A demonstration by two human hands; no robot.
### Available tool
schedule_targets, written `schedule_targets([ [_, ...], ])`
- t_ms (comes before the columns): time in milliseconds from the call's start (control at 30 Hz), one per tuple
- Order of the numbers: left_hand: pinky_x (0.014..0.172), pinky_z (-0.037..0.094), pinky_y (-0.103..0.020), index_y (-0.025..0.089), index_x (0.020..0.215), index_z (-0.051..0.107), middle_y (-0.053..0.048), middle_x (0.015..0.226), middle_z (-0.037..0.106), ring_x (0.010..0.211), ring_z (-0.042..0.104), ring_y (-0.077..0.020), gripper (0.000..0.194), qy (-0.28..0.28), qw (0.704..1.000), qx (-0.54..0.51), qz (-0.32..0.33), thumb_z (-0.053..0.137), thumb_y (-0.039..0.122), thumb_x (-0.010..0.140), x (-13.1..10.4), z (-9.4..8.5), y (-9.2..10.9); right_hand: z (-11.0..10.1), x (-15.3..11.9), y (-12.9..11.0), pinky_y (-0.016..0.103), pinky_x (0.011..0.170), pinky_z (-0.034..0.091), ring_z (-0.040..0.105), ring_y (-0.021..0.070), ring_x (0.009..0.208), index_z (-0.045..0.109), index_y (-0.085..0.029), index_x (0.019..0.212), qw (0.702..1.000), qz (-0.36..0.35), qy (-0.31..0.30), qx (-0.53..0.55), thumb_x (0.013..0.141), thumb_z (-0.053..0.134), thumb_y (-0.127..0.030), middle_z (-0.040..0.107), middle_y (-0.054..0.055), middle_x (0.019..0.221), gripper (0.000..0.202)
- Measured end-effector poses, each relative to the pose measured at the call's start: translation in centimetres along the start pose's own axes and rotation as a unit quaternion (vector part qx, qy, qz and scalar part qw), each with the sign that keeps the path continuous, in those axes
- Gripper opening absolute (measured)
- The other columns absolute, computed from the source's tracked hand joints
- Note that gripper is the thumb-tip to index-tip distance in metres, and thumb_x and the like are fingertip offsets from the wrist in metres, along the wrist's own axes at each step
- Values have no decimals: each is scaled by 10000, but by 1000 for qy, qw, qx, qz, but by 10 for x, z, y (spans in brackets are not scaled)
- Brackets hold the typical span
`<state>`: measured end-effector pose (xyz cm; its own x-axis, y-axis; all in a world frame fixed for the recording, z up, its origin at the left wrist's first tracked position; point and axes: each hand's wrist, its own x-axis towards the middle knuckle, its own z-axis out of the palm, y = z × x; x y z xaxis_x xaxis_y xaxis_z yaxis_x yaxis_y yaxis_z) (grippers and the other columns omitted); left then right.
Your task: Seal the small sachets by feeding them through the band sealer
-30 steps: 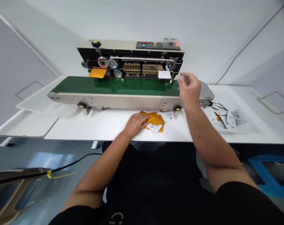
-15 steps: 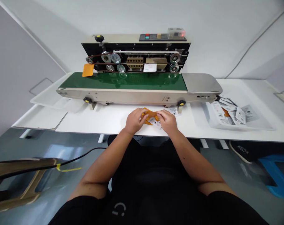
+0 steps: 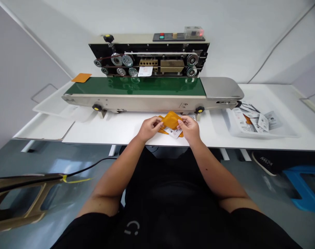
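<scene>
Between my two hands an orange packet (image 3: 171,119) is held up, its orange face turned toward me. My left hand (image 3: 150,128) pinches its left edge with thumb and fingers. My right hand (image 3: 189,128) pinches its right edge. Under it on the white table lie more packets, among them a printed white one (image 3: 173,132), partly hidden by the held packet. Just beyond my hands stands a band sealing machine (image 3: 136,102) with a green conveyor belt (image 3: 152,86). A white packet (image 3: 145,71) is in its sealing band, and an orange packet (image 3: 81,77) is at the belt's left end.
On the right, a clear plastic bin (image 3: 271,133) holds several white and orange packets. A clear tray (image 3: 53,107) sits at the left. A brown stool (image 3: 30,204) and a blue stool (image 3: 306,190) stand on the floor, with another person's shoe (image 3: 263,162) near the blue one.
The packet in my hands has been tilted up, showing its flat orange face. In the machine, the white packet has travelled left, and the orange one has left the rollers and dropped to the belt's left end.
</scene>
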<state>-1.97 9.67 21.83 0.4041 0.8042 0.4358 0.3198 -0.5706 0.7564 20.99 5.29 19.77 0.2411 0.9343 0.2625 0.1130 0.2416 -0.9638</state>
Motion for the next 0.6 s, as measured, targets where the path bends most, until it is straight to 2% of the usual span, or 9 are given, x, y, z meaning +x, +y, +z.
schedule_targets([
  [100, 639, 511, -242, 175, 1015, 697, -30, 832, 727, 670, 628, -132, 287, -14, 1000, -4, 10, 671, 457, 965, 0, -1, -3, -1, -3, -1, 355, 729, 661, 725, 180, 737, 751, -218, 1028, 1000, -10, -28, -8, 904, 718, -481, 758, 46, 906, 292],
  [233, 630, 498, -245, 183, 959, 651, -20, 800, 695, 660, 613, -131, 289, -9, 999, -48, -19, 661, 472, 977, -1, 1, -8, 0, -5, -3, 388, 795, 676, 759, 217, 878, 765, -220, 1116, 999, -15, -42, 0, 867, 768, -484, 773, 77, 1058, 363],
  [333, 610, 489, -239, 194, 918, 581, -6, 779, 668, 655, 608, -132, 331, -8, 994, -98, -38, 692, 504, 960, -2, 1, -8, 1, -5, -3, 384, 811, 663, 763, 229, 891, 786, -215, 1068, 997, -16, -70, -41, 866, 775, -467, 782, 74, 1016, 322],
  [433, 614, 477, -237, 188, 903, 595, -8, 777, 652, 669, 593, -133, 359, -22, 997, -76, -14, 705, 525, 957, -2, -2, -2, 1, -4, -4, 376, 824, 646, 763, 229, 891, 791, -217, 1066, 993, -26, -92, -68, 913, 724, -449, 787, 70, 997, 286],
  [533, 684, 511, -262, 176, 1014, 670, -54, 914, 697, 766, 628, -157, 399, -23, 998, -55, 33, 710, 568, 950, 0, -6, 5, 0, -4, -6, 355, 807, 626, 749, 212, 860, 791, -216, 1069, 989, -50, -106, -89, 947, 679, -428, 777, 60, 966, 269],
  [600, 741, 536, -281, 174, 1093, 691, -79, 998, 718, 843, 659, -179, 434, -21, 997, -56, 41, 690, 588, 962, 1, -7, 8, 0, -5, -7, 341, 783, 610, 725, 197, 826, 794, -219, 1034, 982, -78, -123, -119, 954, 672, -422, 760, 50, 932, 250],
])
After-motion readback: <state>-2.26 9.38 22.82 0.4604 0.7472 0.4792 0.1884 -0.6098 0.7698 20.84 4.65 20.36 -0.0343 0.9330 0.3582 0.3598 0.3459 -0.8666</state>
